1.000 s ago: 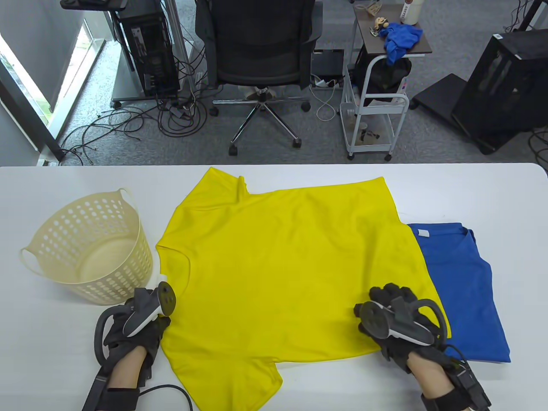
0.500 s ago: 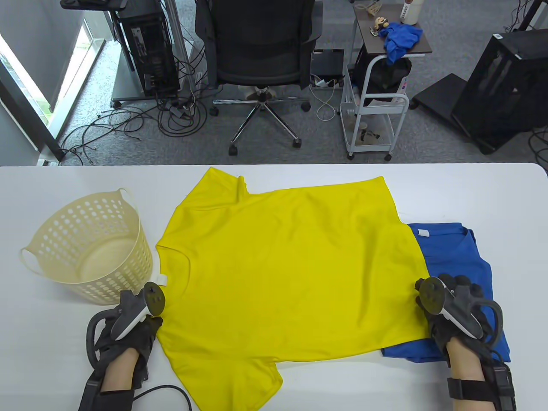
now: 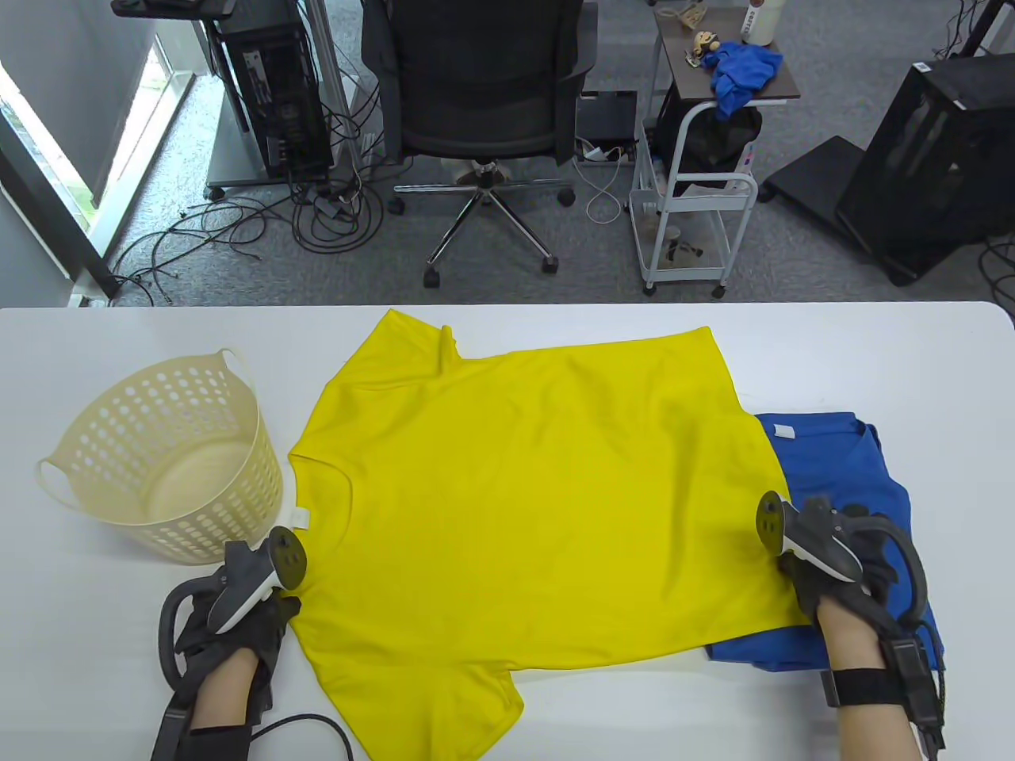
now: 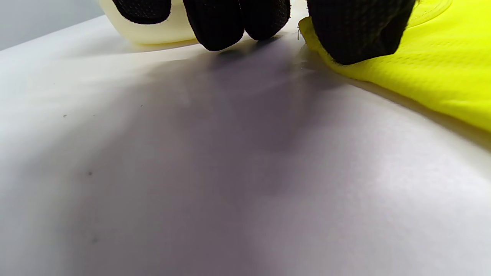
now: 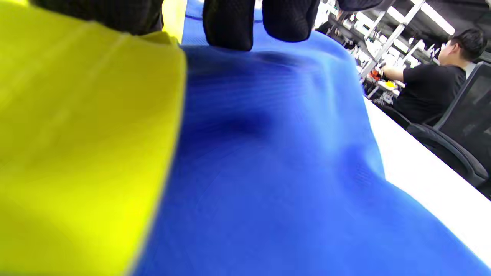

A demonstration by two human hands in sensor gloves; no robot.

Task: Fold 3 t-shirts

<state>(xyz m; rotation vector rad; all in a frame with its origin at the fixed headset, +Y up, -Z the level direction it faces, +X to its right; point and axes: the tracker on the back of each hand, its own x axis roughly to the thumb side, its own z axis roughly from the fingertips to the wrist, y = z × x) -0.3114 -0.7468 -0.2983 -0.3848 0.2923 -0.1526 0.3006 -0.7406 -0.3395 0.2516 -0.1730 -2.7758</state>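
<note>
1. A yellow t-shirt (image 3: 523, 507) lies spread flat across the middle of the white surface (image 3: 872, 349), collar to the left and hem to the right, its right edge overlapping a folded blue t-shirt (image 3: 856, 476) at the near right.
2. The left hand (image 3: 238, 626), gloved in black with a tracker on its back, sits at the shirt's near-left shoulder edge; in the left wrist view one digit presses on the yellow hem while the other fingers (image 4: 234, 23) touch the bare surface. Whether the cloth is pinched cannot be told.
3. The right hand (image 3: 833, 571) rests at the shirt's near-right hem, where yellow meets blue. In the right wrist view its fingers (image 5: 230, 23) come down on the blue cloth beside the yellow edge; the grasp itself is hidden.
4. A cream perforated basket (image 3: 87, 444) stands to the left, just beside the collar.
5. Beyond the far edge stand an office chair (image 3: 484, 79) and a white cart (image 3: 690, 206).
</note>
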